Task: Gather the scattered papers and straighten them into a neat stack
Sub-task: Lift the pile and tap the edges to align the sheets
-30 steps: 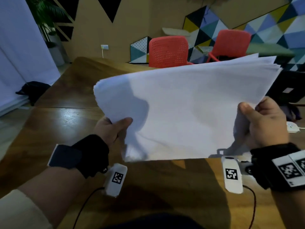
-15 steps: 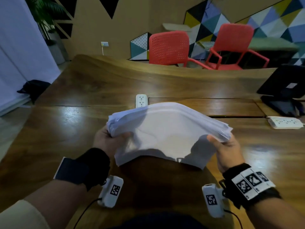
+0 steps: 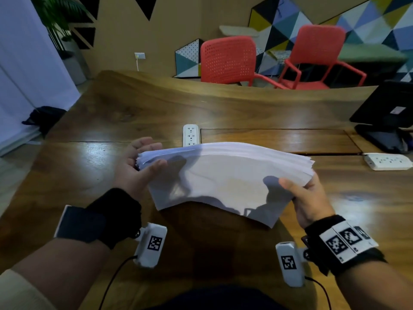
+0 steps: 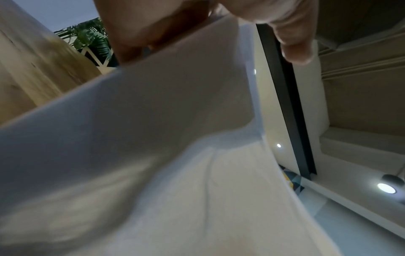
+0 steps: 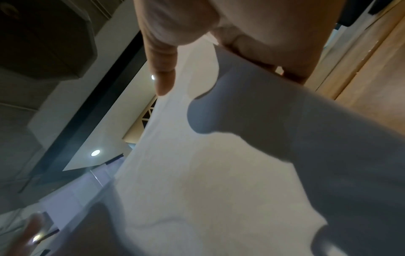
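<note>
From the head view, the thick stack of white paper sheets [image 3: 225,175] is held just above the brown polished wooden counter [image 3: 89,171], bowed upward in the middle, its near edge sagging toward the person. The sheet edges at the left end are fanned and uneven; at the right end they step back slightly. The left hand [image 3: 138,166] cups the left end, thumb laid on top and fingers loosely curled under and behind the edges. The right hand [image 3: 306,195] grasps the right end, thumb pressed on the top sheet and fingers beneath. Both wrists carry black straps and white camera units with square markers. On the counter beyond the stack lies a white power strip [image 3: 190,135], another white power strip [image 3: 388,161] sits to the right, near a black monitor on a stand [image 3: 386,113]. Two red perforated plastic chairs [image 3: 228,60] stand behind the counter before a wall of coloured triangles.

From the left wrist view, the paper stack [image 4: 175,155] fills the frame, blurred, with the left hand's thumb and fingers [image 4: 291,39] closed over its upper edge.

From the right wrist view, the right hand [image 5: 219,34] pinches the stack [image 5: 219,173], thumb on one face, fingers shadowed behind the other.
</note>
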